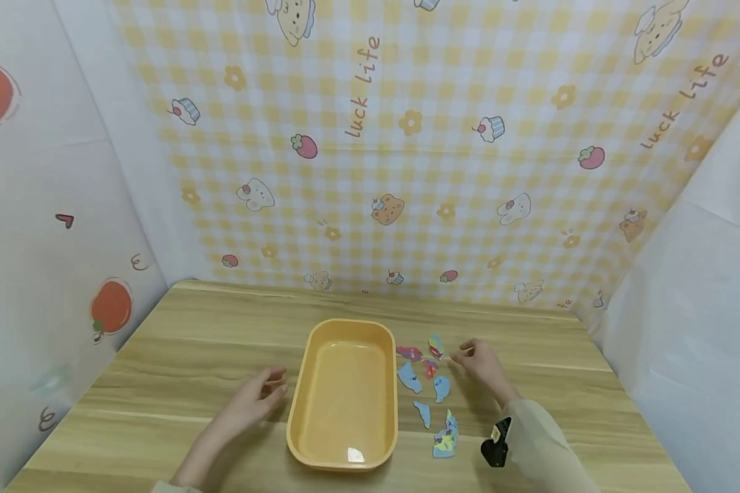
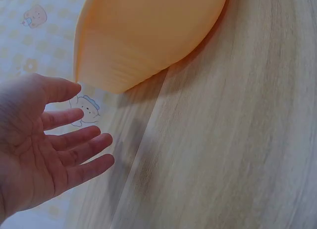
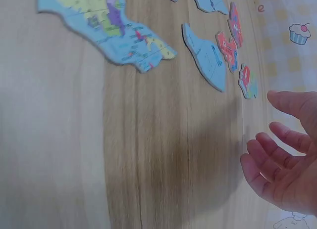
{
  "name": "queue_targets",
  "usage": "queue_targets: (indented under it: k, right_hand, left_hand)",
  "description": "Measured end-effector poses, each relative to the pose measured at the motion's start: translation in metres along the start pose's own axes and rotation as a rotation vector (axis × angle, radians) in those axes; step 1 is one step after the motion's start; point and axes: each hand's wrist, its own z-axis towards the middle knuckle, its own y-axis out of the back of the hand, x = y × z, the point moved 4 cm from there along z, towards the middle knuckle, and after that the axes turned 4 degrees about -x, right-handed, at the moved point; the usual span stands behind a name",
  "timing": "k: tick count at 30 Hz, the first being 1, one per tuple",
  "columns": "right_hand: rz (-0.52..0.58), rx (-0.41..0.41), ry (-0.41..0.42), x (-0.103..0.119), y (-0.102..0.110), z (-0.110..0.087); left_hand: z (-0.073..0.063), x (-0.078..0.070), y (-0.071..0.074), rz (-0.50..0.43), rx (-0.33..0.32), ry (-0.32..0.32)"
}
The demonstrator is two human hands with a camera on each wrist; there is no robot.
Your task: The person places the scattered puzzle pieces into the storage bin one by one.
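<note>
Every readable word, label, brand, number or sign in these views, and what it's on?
"luck life": cloth, upper middle, head view.
"luck life": cloth, upper right, same view.
"fe", apparently: cloth, low right, same view.
"e": cloth, top of right wrist view.
Too small or blurred to read: print on the pieces; mark on the black device.
No readable brand or number.

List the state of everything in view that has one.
Yellow tray: upright, empty
Map pieces: flat, loose on the table
Left grip: holding nothing, fingers extended, beside the tray
Right grip: holding nothing, fingers loosely curled, near the pieces
Backdrop: hanging
</note>
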Motion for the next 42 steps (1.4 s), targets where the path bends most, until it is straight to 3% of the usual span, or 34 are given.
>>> queue_targets:
  k: [15,19,26,34,42]
  right_hand:
    - [0.070,-0.021,-0.025,0.010,-0.013,0.011]
    - [0.061,-0.018,-0.040,0.012,-0.017,0.015]
    - [0.097,-0.005,-0.089,0.016,-0.027,0.018]
    - [0.112,-0.038,-0.059,0.023,-0.032,0.021]
    - [0.069,-0.019,-0.085,0.025,-0.031,0.024]
  left_hand:
    - [0.001,0.001,-0.009,-0.104,0.006,0.095]
    - [0.002,0.000,-0.012,-0.142,0.015,0.093]
    - [0.001,-0.001,-0.018,-0.331,0.132,0.080]
    - [0.003,0.002,-0.020,-0.348,0.115,0.101]
    - [0.002,-0.002,-0.024,-0.365,0.115,0.139]
